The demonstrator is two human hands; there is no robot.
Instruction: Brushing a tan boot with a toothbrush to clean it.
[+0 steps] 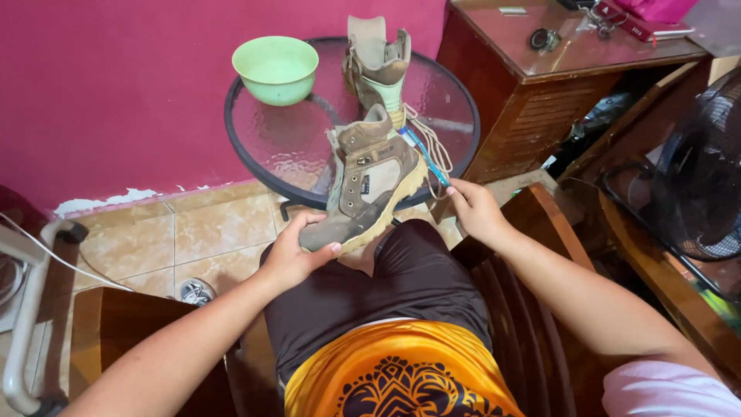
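1. While the person sits, the round glass table (262, 139) carries a second boot (378, 66) and a green bowl (275, 68).
2. On the knee lies the brown boot (369, 185); it looks stiff, rather heavy, best held at the sole.
3. Left hand (293, 251) clamps its toe.
4. Right hand (475, 208) pinches a blue toothbrush (424, 154).

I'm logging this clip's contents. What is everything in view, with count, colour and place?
boot: one, brown, tan sole, on the lap
second boot: one, brown, upright on table
blue tool: one, thin, by held boot
bowl: one, green, on table
glass table: one, round, black rim
wooden cabinet: one, reddish brown, right
fan: one, black, far right
left hand: grips boot toe
right hand: pinches the blue tool
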